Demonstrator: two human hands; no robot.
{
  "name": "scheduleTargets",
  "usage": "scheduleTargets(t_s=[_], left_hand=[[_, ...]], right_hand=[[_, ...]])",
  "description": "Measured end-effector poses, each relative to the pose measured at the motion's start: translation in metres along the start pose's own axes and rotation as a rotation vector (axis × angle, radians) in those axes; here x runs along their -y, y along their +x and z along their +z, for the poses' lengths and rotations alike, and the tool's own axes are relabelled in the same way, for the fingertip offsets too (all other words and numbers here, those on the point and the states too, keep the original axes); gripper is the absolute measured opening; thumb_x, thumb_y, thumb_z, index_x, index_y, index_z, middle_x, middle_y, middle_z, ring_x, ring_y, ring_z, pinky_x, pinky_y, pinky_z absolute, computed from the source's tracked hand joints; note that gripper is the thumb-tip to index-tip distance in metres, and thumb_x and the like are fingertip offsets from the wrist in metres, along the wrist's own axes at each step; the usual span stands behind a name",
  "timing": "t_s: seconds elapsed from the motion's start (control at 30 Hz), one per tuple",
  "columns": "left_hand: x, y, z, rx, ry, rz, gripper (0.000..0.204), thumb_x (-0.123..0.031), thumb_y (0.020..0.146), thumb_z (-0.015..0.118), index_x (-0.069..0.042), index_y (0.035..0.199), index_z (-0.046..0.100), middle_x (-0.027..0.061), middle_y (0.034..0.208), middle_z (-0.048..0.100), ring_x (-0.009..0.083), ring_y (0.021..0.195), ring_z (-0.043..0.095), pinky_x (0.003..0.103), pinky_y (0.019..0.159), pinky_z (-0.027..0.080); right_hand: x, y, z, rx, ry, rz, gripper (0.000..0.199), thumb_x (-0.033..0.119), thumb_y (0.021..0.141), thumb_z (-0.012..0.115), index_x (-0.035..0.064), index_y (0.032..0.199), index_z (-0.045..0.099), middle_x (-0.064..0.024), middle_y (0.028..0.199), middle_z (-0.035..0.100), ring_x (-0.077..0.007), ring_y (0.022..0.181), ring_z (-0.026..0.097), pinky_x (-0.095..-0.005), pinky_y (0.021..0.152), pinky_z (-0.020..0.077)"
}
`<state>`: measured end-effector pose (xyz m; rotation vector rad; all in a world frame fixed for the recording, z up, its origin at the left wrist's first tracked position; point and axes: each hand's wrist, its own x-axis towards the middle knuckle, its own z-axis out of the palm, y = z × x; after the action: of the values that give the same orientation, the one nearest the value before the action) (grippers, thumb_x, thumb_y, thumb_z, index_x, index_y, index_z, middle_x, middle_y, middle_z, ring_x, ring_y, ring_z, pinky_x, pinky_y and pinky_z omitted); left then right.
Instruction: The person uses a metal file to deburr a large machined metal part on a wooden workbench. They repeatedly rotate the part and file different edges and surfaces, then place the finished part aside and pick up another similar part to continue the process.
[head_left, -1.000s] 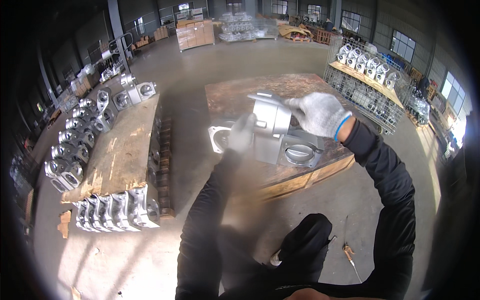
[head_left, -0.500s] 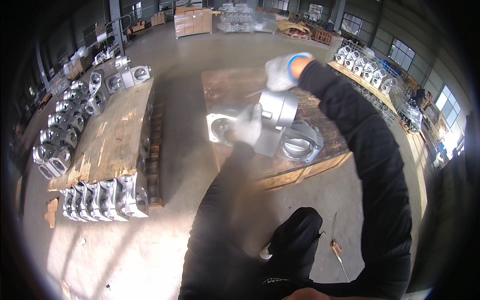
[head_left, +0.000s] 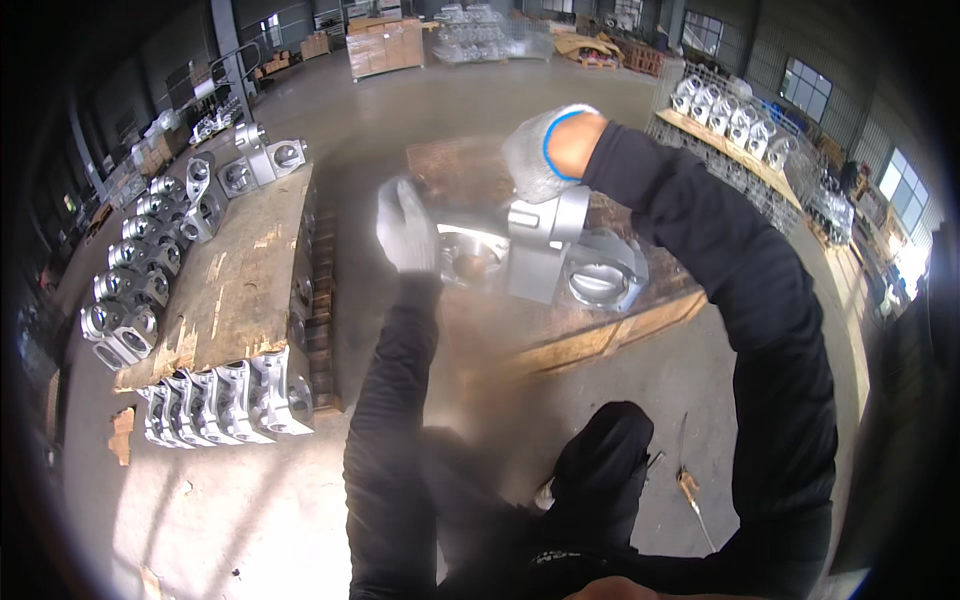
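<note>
A heavy silver metal casting (head_left: 550,255) with round bores is lifted off a wooden pallet (head_left: 620,325) in front of me. My right hand (head_left: 540,155), in a white glove with a blue cuff, grips the casting's top from above. My left hand (head_left: 405,225), also in a white glove, is pressed against the casting's left flange, fingers spread. Both arms wear black sleeves.
A second wooden pallet (head_left: 235,285) on my left carries rows of similar silver castings (head_left: 225,400) along its near and left edges. More castings sit on a rack (head_left: 735,125) at the far right. Boxes (head_left: 385,45) stand at the back. A tool (head_left: 695,495) lies on the concrete floor.
Both hands have raised and turned the casting up off the pallet. My right hand shifted from its right side to its top, and my left hand moved up along the left flange.
</note>
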<state>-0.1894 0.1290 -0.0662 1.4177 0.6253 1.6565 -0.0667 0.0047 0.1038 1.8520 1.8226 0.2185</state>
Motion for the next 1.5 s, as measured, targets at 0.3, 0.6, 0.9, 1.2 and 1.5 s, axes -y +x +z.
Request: scheduleTargets(t_s=[0.3,0.6,0.9,1.2,1.5], left_hand=[[-0.007,0.035,0.048,0.367,0.061,-0.051,0.05,-0.042,0.112,0.054,0.003,0.132,0.067,0.0232,0.118,0.076,0.0364,0.112,0.072,0.043,0.1,0.053],[0.049,0.048,0.188,0.738,0.605,-0.147,0.061,-0.05,0.107,0.053,0.004,0.128,0.071,0.0313,0.134,0.069,0.041,0.125,0.068,0.045,0.107,0.054],[0.0,0.015,0.168,0.687,1.291,0.483,0.029,-0.019,0.103,0.055,-0.006,0.104,0.081,0.0269,0.105,0.078,0.0415,0.098,0.078,0.05,0.085,0.064],[-0.059,-0.093,0.046,0.277,0.491,-0.13,0.053,-0.034,0.107,0.047,0.013,0.098,0.07,0.0209,0.08,0.07,0.0284,0.074,0.063,0.046,0.077,0.052],[-0.002,-0.235,-0.097,0.026,0.473,-0.105,0.039,-0.033,0.105,0.051,0.0,0.12,0.066,0.0117,0.109,0.063,0.0273,0.108,0.064,0.044,0.097,0.053]], right_hand=[[0.009,-0.105,0.086,-0.541,0.412,0.041,0.038,0.018,0.095,0.066,0.0133,0.132,0.076,-0.022,0.091,0.074,-0.0404,0.08,0.074,-0.0489,0.074,0.0597],[0.002,-0.232,0.275,-0.923,1.132,0.825,0.044,0.023,0.103,0.068,0.0047,0.143,0.064,-0.0142,0.091,0.073,-0.0262,0.07,0.071,-0.0377,0.065,0.056],[0.037,-0.186,0.423,-0.903,2.224,1.091,0.047,0.029,0.109,0.065,0.0107,0.152,0.059,-0.0002,0.077,0.064,-0.0111,0.055,0.058,-0.0287,0.048,0.0454],[0.072,-0.203,0.44,-0.883,2.335,0.872,0.05,0.032,0.112,0.062,0.011,0.157,0.055,0.0021,0.078,0.061,-0.009,0.057,0.056,-0.0257,0.051,0.0444],[0.134,-0.253,0.439,-0.931,2.12,0.649,0.046,0.021,0.115,0.055,0.0102,0.159,0.053,0.0035,0.076,0.054,-0.006,0.056,0.053,-0.0246,0.049,0.0447]])
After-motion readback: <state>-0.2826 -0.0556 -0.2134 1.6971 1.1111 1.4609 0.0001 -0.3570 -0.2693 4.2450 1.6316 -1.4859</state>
